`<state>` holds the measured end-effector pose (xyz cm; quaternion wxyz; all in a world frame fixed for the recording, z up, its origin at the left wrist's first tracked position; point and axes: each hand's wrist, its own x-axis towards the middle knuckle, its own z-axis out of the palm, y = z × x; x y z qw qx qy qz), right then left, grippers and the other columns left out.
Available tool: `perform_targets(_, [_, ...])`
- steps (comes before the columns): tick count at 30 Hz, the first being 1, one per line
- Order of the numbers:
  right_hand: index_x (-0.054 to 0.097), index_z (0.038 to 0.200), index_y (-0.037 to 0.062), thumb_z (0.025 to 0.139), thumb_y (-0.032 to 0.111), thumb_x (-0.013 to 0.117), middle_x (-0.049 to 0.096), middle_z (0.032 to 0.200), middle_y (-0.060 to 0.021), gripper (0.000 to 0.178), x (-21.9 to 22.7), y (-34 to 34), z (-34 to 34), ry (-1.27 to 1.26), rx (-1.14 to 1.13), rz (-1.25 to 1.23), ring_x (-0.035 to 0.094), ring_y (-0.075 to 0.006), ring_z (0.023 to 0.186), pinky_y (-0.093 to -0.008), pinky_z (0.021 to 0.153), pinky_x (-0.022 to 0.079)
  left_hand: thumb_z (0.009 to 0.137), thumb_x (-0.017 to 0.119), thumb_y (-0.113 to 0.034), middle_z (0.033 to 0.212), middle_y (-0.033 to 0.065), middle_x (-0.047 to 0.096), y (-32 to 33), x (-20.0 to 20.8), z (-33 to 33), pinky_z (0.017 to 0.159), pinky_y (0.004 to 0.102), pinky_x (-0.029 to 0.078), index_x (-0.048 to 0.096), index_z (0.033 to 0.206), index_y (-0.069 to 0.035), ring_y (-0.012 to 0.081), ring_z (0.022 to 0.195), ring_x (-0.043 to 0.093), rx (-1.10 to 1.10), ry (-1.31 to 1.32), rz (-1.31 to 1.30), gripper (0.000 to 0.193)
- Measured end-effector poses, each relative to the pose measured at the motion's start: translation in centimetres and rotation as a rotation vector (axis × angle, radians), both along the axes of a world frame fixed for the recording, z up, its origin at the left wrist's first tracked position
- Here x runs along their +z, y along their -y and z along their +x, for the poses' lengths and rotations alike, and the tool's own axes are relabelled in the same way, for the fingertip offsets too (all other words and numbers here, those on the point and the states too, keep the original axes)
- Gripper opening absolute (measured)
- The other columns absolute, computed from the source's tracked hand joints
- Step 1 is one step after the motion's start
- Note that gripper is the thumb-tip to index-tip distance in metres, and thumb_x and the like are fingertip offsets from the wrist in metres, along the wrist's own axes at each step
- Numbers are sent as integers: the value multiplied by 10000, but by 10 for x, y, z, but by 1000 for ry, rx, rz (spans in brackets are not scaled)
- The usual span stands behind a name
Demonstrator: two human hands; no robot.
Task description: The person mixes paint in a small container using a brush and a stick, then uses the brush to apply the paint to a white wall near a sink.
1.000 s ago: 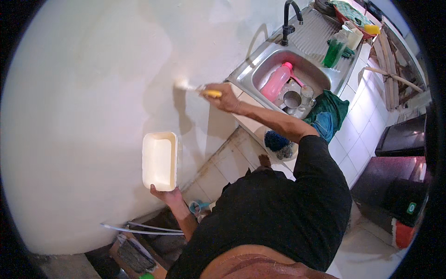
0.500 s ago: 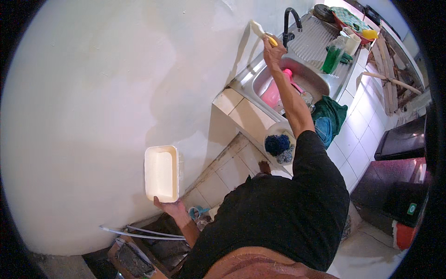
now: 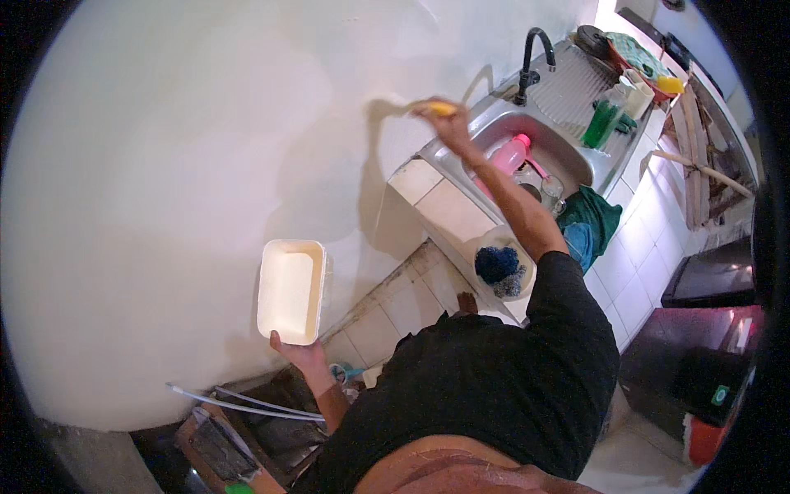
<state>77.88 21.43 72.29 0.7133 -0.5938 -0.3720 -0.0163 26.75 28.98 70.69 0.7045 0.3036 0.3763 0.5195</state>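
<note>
My right hand (image 3: 451, 128) is closed round the yellow handle of a paintbrush (image 3: 442, 108), held up against the pale wall (image 3: 206, 148) just left of the sink. The bristle end lies toward the wall and is hard to make out. Lower left, my left hand (image 3: 298, 354) grips the near end of a cream rectangular plastic tub (image 3: 318, 288). Its thumb lies over the rim, with the other fingers under or behind it. A pale, cream-coloured layer shows inside the tub, whose open side faces me.
A steel sink (image 3: 494, 123) with a black tap (image 3: 527, 70) holds a pink bottle (image 3: 510, 156) and glassware. Blue scrubbing pads (image 3: 498, 265) sit in a bowl on the tiled ledge. A green liquid bottle (image 3: 603, 123) stands on the drainboard. White tubes (image 3: 247, 405) stick out at lower left.
My right hand has moved the paintbrush left and down, from beside the tap to the wall left of the sink. The tub in my left hand has shifted slightly up in view.
</note>
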Motion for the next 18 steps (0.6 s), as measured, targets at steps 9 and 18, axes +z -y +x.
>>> perform_targets(9, [695,919,59,831,224,664,663,743,-140,190,-9,-6,-11,102,-590,0,626,-270,642,-380,603,483,870,459,-487,1292,91,518,19,-4,0,944,416,443,425,1335,-77,265,1176,512,-3,12,-52,621])
perform_targets(18, [684,929,47,824,165,697,691,815,-103,159,22,-25,-163,225,271,-112,640,-154,707,-313,648,507,880,440,-473,1301,104,520,15,-15,-18,936,411,460,419,1347,-66,261,1171,528,-71,-51,-41,620])
